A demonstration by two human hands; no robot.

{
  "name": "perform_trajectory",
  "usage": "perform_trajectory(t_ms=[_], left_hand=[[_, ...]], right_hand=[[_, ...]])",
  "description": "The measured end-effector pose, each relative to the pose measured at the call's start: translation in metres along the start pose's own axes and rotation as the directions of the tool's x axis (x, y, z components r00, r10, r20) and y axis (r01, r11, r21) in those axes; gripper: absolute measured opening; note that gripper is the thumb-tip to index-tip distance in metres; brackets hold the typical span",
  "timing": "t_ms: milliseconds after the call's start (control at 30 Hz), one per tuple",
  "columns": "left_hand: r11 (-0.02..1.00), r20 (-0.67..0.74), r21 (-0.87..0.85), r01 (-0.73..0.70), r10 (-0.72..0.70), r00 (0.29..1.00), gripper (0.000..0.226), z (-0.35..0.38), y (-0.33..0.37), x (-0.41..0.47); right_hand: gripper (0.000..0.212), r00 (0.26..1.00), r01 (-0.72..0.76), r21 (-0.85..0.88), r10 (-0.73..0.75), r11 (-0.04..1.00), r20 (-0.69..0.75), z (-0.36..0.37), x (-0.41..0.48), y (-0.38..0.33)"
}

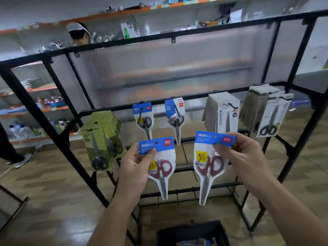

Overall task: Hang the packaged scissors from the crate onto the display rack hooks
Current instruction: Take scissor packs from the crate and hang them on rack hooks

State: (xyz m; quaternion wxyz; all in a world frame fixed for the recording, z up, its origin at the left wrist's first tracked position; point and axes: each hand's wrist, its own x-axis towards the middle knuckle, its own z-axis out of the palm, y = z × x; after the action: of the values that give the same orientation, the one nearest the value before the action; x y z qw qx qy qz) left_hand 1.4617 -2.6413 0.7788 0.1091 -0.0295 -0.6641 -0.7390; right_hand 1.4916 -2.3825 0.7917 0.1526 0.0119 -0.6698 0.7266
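Observation:
My left hand [135, 166] grips a smaller pack of red-handled scissors [160, 167] by its blue header card. My right hand [243, 157] pinches the blue header of a larger red-handled scissors pack [207, 166]. Both packs hang blade-down in front of the black display rack [177, 103]. Just above them, two blue-carded packs with black-handled scissors [144, 119] [175, 118] hang on separate hooks. The black crate [193, 233] sits on the floor below, between my forearms, with more packs partly visible inside.
A thick stack of green-carded scissors [103, 142] hangs at the rack's left. White-carded packs [223, 114] and grey-carded packs [268, 112] hang at the right. Lower rack bars with bare hooks [188, 190] run behind my hands. Another person [78, 33] stands behind the rack by store shelves.

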Motion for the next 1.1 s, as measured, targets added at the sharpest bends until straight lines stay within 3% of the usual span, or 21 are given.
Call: perform_trajectory(t_ms=[167,433,633,833,1100], left_hand=[[0.998,0.099,-0.048,0.044,-0.039,0.994,0.011,-0.007,-0.017,0.016],[0.974,0.152,0.006,0.228,-0.226,0.962,0.016,0.002,-0.065,0.014],[0.957,0.000,-0.019,0.290,-0.290,0.957,0.016,0.015,-0.071,0.004],[0.953,-0.276,0.056,0.298,-0.272,0.922,0.015,-0.004,-0.083,-0.008],[0.917,-0.387,0.141,0.372,-0.295,0.874,0.013,-0.070,-0.106,0.010]], right_hand=[[0.014,0.993,0.039,-0.060,-0.045,0.997,-0.107,0.011,-0.004,0.008],[0.016,0.999,-0.010,-0.112,0.005,0.994,-0.045,0.004,0.002,0.027],[0.017,0.983,-0.109,-0.074,0.119,0.991,0.142,-0.014,0.028,0.058],[0.012,0.933,-0.226,-0.088,0.242,0.970,0.265,-0.008,0.048,0.100],[0.008,0.865,-0.355,-0.183,0.396,0.917,0.309,0.068,0.052,0.137]])
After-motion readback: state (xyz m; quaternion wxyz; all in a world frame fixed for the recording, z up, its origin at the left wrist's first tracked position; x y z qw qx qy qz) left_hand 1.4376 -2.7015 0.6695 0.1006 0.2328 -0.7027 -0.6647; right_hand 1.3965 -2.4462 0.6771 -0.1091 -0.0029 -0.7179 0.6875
